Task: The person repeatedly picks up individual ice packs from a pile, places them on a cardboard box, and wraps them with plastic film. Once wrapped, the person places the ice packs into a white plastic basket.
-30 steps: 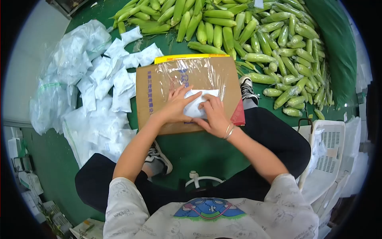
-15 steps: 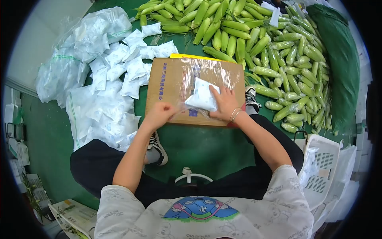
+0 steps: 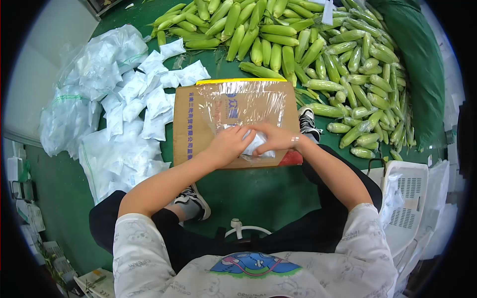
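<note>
A flat cardboard box [image 3: 198, 116] lies in front of me with clear plastic film [image 3: 268, 107] spread over its top. Near its front edge, a white ice pack [image 3: 257, 143] sits on the film, mostly covered by my hands. My left hand [image 3: 228, 145] is closed over the pack's left side, fingers bent. From the right, my right hand [image 3: 273, 137] curls round the pack with thumb and fingers. Some film bunches at the pack's lower edge.
Loose white packs [image 3: 156, 104] and stuffed plastic bags [image 3: 112, 62] lie to the left. Green corn cobs [image 3: 278, 35] are heaped at the back, film-wrapped cobs [image 3: 367, 94] at the right. A white crate [image 3: 407, 198] stands at the lower right, beyond my knee.
My left hand has moved from the film's left edge onto the pack, beside the right hand. The pack is now squeezed and largely hidden. The view has shifted slightly.
</note>
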`<state>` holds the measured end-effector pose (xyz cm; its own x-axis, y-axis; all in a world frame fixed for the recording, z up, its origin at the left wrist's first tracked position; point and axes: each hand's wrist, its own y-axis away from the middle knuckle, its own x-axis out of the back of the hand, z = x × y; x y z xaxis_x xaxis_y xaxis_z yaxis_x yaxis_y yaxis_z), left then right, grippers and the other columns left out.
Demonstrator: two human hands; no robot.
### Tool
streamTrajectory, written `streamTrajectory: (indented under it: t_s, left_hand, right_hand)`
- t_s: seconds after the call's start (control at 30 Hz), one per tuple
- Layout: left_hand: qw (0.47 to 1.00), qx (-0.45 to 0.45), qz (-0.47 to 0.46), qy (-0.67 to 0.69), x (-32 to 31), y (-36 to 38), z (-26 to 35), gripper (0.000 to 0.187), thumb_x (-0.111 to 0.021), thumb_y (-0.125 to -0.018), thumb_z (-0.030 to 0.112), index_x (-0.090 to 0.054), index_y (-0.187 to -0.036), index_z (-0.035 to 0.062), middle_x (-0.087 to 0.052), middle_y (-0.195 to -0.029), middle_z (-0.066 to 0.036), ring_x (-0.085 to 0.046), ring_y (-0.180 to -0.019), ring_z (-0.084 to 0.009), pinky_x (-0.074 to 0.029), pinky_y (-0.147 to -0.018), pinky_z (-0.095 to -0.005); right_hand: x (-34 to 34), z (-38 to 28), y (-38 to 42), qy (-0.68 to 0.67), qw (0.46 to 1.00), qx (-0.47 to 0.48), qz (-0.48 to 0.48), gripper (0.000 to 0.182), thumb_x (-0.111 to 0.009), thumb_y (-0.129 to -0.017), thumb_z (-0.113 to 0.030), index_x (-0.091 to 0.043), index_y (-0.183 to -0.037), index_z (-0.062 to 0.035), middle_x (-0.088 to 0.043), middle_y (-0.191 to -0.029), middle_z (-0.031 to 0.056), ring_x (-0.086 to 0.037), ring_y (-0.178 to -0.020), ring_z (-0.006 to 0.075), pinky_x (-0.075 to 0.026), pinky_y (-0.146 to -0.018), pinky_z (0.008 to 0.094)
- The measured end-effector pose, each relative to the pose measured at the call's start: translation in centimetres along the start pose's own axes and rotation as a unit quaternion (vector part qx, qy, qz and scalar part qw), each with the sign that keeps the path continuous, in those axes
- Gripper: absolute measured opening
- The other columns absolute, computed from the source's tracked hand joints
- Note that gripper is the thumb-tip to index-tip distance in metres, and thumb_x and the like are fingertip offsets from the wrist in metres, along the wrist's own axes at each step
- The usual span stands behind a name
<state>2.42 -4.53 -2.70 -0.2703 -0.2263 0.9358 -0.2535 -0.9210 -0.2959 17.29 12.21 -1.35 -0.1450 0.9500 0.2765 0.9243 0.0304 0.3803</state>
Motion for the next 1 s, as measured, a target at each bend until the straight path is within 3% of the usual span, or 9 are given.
streamTrajectory:
  t_s: [0.17,0.33,0.47,0.57,0.67,0.73,0.9,0.97,1.0]
  left_hand:
    - [0.995,0.041,-0.079,0.044,1.3,0.7,-0.1,0.067,-0.077,-0.06,0.006,-0.053,-0.122,0.0028,-0.057,-0.106,-0.013,-0.059,-0.097,-0.0315,-0.05,-0.08,-0.041]
    - [0.983,0.107,-0.08,0.123,3.6,1.1,2.5,0.065,-0.08,-0.063,0.008,-0.053,-0.121,0.0012,-0.058,-0.105,-0.016,-0.061,-0.093,-0.0362,-0.05,-0.082,-0.0438]
    - [0.973,0.112,-0.1,0.176,3.8,1.3,3.7,0.057,-0.085,-0.062,0.021,-0.06,-0.109,-0.0001,-0.064,-0.1,-0.017,-0.064,-0.092,-0.0373,-0.052,-0.078,-0.0428]
    - [0.917,0.156,-0.186,0.316,3.6,2.2,1.2,0.055,-0.085,-0.062,0.025,-0.064,-0.107,0.0002,-0.068,-0.099,-0.021,-0.066,-0.091,-0.0365,-0.053,-0.079,-0.0398]
    - [0.861,0.141,-0.286,0.396,1.8,1.3,-1.4,0.059,-0.084,-0.067,0.035,-0.066,-0.113,0.0027,-0.07,-0.101,-0.02,-0.067,-0.093,-0.0348,-0.052,-0.082,-0.038]
    - [0.778,0.151,-0.448,0.413,1.6,-0.6,-2.8,0.066,-0.08,-0.073,0.045,-0.061,-0.123,0.004,-0.068,-0.11,-0.019,-0.064,-0.099,-0.0355,-0.049,-0.088,-0.0397]
    - [0.921,0.081,-0.357,0.131,5.2,-0.5,0.0,0.081,-0.076,-0.073,0.057,-0.053,-0.132,0.0059,-0.059,-0.119,-0.02,-0.056,-0.109,-0.0399,-0.042,-0.097,-0.0493]
    - [0.997,0.054,-0.052,0.017,7.3,0.0,1.7,0.077,-0.075,-0.072,0.057,-0.057,-0.124,0.0047,-0.058,-0.118,-0.02,-0.055,-0.111,-0.038,-0.044,-0.095,-0.0482]
    - [0.997,0.053,-0.058,0.018,6.8,0.5,2.2,0.077,-0.075,-0.072,0.057,-0.057,-0.124,0.0047,-0.058,-0.118,-0.02,-0.055,-0.111,-0.038,-0.044,-0.095,-0.0482]
  right_hand:
    - [0.6,0.3,6.0,0.07,0.979,0.159,0.107,0.053,-0.077,-0.074,-0.02,-0.06,-0.122,-0.0044,-0.064,-0.111,0.0151,-0.062,-0.104,0.0255,-0.049,-0.088,0.0349]
    - [3.3,-2.7,4.2,0.056,0.923,-0.081,0.371,0.013,-0.072,-0.076,-0.015,-0.073,-0.079,-0.0016,-0.068,-0.063,0.0107,-0.067,-0.06,0.0251,-0.054,-0.063,0.0366]
    - [-7.4,-5.7,1.6,0.351,0.87,0.031,0.344,0.009,-0.064,-0.071,-0.008,-0.065,-0.075,0.0004,-0.066,-0.077,0.0208,-0.066,-0.071,0.0364,-0.052,-0.067,0.047]
    - [-11.5,-7.8,6.1,0.263,0.925,0.052,0.268,0.035,-0.065,-0.075,-0.009,-0.058,-0.108,0.0021,-0.063,-0.108,0.0229,-0.061,-0.107,0.0346,-0.048,-0.091,0.0439]
    - [-13.4,-2.5,6.2,0.521,0.808,0.115,0.25,0.084,-0.066,-0.074,-0.014,-0.027,-0.146,0.0035,-0.036,-0.146,0.0211,-0.03,-0.141,0.0321,-0.025,-0.114,0.048]
    - [-13.2,0.2,4.7,0.536,0.797,0.101,0.26,0.083,-0.067,-0.073,-0.014,-0.029,-0.145,0.0049,-0.038,-0.144,0.0221,-0.033,-0.139,0.0338,-0.027,-0.113,0.048]
    - [-9.3,-1.4,4.4,0.352,0.926,0.066,0.116,0.094,-0.077,-0.062,-0.025,-0.034,-0.136,0.0141,-0.044,-0.135,0.0272,-0.042,-0.128,0.039,-0.033,-0.109,0.0478]
    - [-6.0,-1.4,2.6,0.314,0.943,0.065,0.09,0.096,-0.08,-0.057,-0.032,-0.041,-0.135,0.0095,-0.046,-0.135,0.0257,-0.045,-0.125,0.0401,-0.037,-0.105,0.044]
    - [-3.7,-1.6,1.3,0.34,0.938,0.068,0.016,0.092,-0.08,-0.058,-0.033,-0.045,-0.134,0.0054,-0.049,-0.133,0.0235,-0.048,-0.122,0.0377,-0.039,-0.103,0.0408]
